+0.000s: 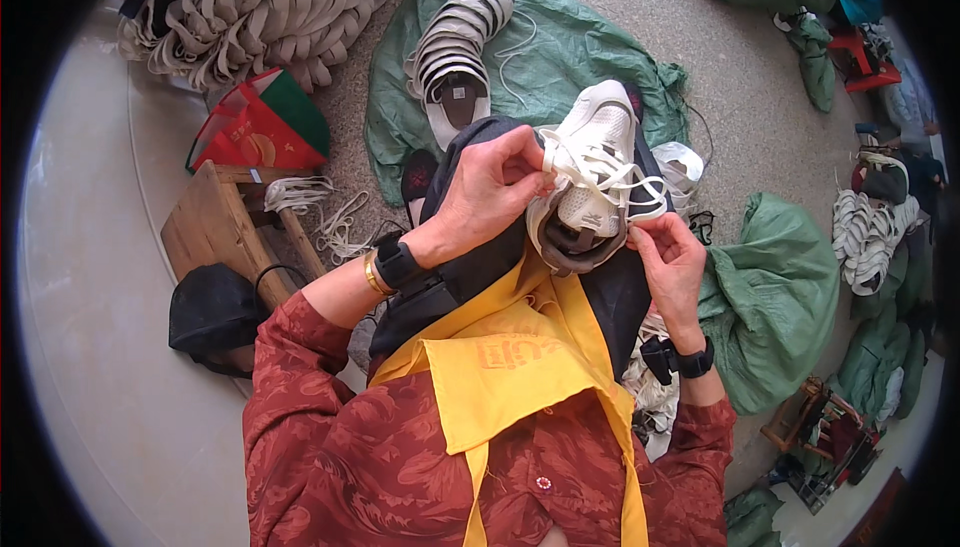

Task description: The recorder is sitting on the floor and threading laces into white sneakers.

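Note:
A white sports shoe [597,142] rests toe-away on my dark-trousered lap, above a yellow apron [510,367]. White laces [600,179] cross its front. My left hand [490,192] pinches a lace at the shoe's left side, near the upper eyelets. My right hand [668,252] pinches a lace end at the shoe's lower right edge. Both wrists wear black bands.
A row of white shoes [455,52] lies on a green sack [560,47] ahead. Grey soles [250,12] are heaped far left. A wooden stool [225,227] with loose white laces [320,212] and a black bag [215,312] stand left. More green sacks [780,297] and shoes [875,232] lie right.

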A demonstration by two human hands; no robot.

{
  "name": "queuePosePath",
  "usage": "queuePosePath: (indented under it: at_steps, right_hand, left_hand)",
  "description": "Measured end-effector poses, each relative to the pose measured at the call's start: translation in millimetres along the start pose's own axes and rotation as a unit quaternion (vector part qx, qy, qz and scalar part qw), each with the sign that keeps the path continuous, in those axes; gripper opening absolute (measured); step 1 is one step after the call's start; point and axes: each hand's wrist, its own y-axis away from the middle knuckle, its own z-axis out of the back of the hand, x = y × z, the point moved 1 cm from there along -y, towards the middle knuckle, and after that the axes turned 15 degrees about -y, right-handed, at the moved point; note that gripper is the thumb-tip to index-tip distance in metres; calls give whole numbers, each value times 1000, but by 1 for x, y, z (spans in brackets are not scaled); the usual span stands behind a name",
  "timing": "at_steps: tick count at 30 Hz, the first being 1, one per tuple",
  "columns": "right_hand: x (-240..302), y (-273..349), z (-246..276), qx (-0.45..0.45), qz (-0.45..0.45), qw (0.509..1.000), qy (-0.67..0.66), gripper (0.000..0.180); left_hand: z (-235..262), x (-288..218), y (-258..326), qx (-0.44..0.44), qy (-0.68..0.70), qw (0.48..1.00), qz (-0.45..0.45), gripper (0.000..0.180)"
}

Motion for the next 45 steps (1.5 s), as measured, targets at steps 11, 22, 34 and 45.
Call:
queuePosePath:
  at_steps: [11,22,34,45]
  right_hand:
    - [-1,0,3,3,-2,1000,19,4]
    - [-2,-1,3,6,1,999,32,4]
    - [1,-2,2,14,1,1000,19,4]
    - [14,6,-1,-27,16,998,47,9]
  left_hand:
    - [5,-8,10,-3,-84,996,-1,10]
    - [4,-17,4,-31,-182,981,-65,15]
    - [0,-25,2,-48,-212,968,-128,14]
    - [-4,-43,0,-37,-304,938,-165,14]
